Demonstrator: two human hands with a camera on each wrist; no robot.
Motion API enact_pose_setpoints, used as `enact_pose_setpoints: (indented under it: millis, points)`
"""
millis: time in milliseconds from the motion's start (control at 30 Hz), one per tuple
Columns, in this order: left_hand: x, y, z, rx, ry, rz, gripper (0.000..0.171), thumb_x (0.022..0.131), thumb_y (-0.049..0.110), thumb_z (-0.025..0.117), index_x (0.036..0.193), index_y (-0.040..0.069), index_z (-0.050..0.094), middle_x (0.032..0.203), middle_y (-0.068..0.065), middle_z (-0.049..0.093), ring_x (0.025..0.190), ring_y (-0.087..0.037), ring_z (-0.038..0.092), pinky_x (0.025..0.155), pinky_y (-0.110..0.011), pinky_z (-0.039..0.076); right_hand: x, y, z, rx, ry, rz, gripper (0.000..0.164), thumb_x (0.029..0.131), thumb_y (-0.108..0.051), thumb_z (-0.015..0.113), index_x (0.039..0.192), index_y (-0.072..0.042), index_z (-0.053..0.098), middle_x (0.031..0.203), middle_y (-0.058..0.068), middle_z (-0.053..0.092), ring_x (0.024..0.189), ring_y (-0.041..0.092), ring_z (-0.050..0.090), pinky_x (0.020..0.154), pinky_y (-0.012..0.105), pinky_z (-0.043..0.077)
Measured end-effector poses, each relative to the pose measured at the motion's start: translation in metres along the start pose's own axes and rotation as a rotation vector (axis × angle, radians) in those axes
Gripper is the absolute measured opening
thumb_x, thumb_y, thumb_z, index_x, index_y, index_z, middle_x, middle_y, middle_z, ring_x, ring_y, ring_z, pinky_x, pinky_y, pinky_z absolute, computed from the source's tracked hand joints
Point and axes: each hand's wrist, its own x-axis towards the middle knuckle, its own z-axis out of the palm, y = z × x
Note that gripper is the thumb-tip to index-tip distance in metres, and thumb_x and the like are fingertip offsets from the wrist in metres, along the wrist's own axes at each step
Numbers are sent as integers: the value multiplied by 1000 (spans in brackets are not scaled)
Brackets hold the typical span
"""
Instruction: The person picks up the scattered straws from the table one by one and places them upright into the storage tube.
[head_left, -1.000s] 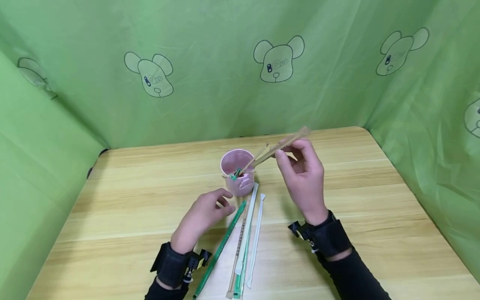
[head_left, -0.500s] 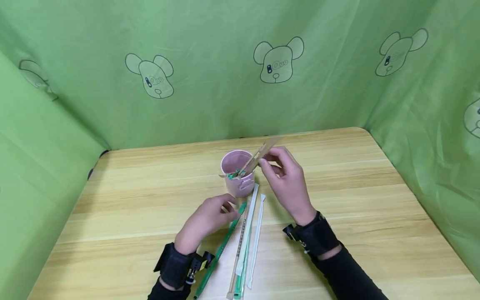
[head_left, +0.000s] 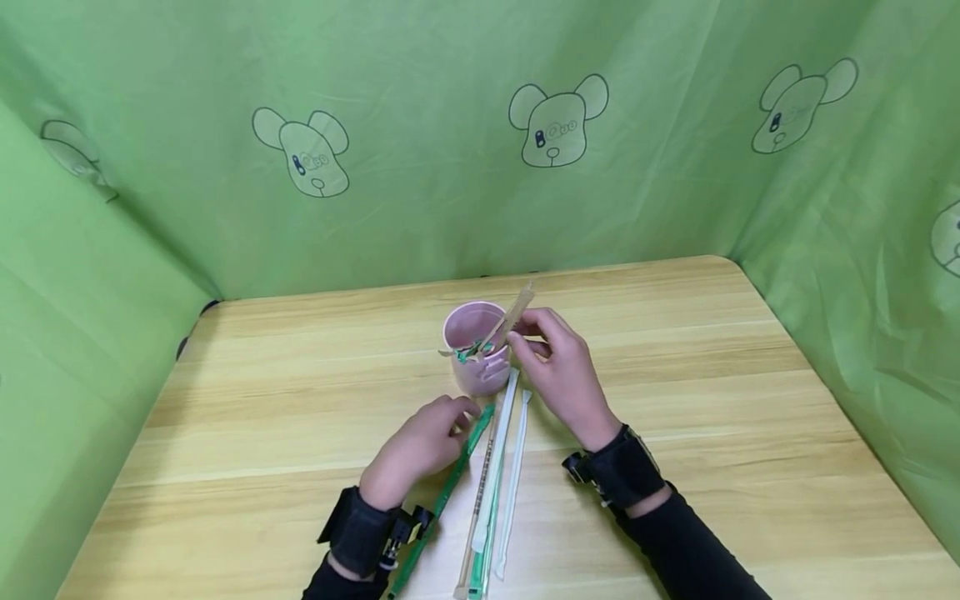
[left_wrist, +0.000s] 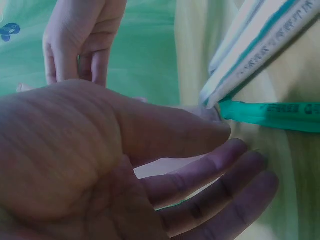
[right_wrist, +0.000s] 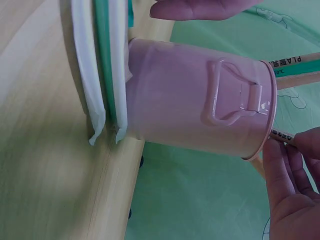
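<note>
My right hand (head_left: 558,367) pinches a brown paper-wrapped straw (head_left: 519,307) between thumb and fingers, tilted at the rim of a small pink metal bucket (head_left: 480,379). In the right wrist view the printed straw (right_wrist: 283,135) shows between the fingertips, right at the bucket's lip. Several brown and green wrapped straws (right_wrist: 297,67) stick out of the bucket. My left hand (head_left: 423,442) hovers by the upper end of a green wrapped straw (head_left: 448,496), fingers loosely bent. Thumb and fingers stand apart in the left wrist view, with the green straw's tip (left_wrist: 235,111) just beyond the thumb.
On the wooden table (head_left: 262,400), a brown printed straw (head_left: 480,492), a white-and-green one (head_left: 497,475) and a thin white one (head_left: 516,483) lie beside the green one. Green cloth (head_left: 427,167) with bear-head drawings hangs behind the table and along both sides.
My right hand has moved left and down to the bucket, carrying the brown straw, which now stands steeper at the rim. My left hand has shifted slightly right, nearer the green straw's upper end.
</note>
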Motion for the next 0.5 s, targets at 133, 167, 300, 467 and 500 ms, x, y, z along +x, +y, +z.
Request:
enact_pose_setpoints:
  millis: [133, 167, 300, 467, 500]
  points:
    - [0, -2, 5, 35, 12, -34, 32, 92, -7, 71, 124, -2, 69, 105, -15, 64, 96, -31, 65, 85, -47, 55, 1, 1, 0, 9, -8, -1, 28, 101, 4, 70, 128, 0, 63, 119, 10, 68, 113, 22, 69, 95, 29, 58]
    - [0, -2, 5, 39, 13, -40, 32, 92, -5, 74, 123, -2, 69, 103, -14, 64, 93, -30, 64, 83, -45, 55, 1, 0, 0, 13, -11, 0, 31, 101, 5, 70, 130, 0, 63, 120, 10, 68, 113, 22, 69, 95, 30, 58]
    - [1, -2, 7, 39, 5, -64, 32, 89, 0, 81, 118, -1, 69, 98, -10, 59, 85, -23, 56, 79, -41, 51, 1, 0, -1, 17, -22, 9, 36, 100, 8, 69, 134, -1, 61, 122, 9, 68, 113, 22, 69, 95, 31, 58]
    - [3, -2, 12, 64, 29, -48, 30, 84, -6, 78, 111, 1, 67, 91, -7, 50, 80, -22, 48, 72, -36, 43, 2, -1, -3, -6, 2, 15, 38, 99, 13, 63, 133, -2, 63, 118, 11, 70, 111, 25, 70, 93, 35, 59]
    - [4, -3, 13, 73, 38, -39, 30, 83, -8, 77, 109, 1, 66, 90, -7, 49, 79, -21, 47, 70, -35, 41, 2, -1, -3, -4, 9, 15, 39, 98, 15, 62, 133, -2, 63, 117, 12, 70, 109, 26, 70, 93, 36, 60]
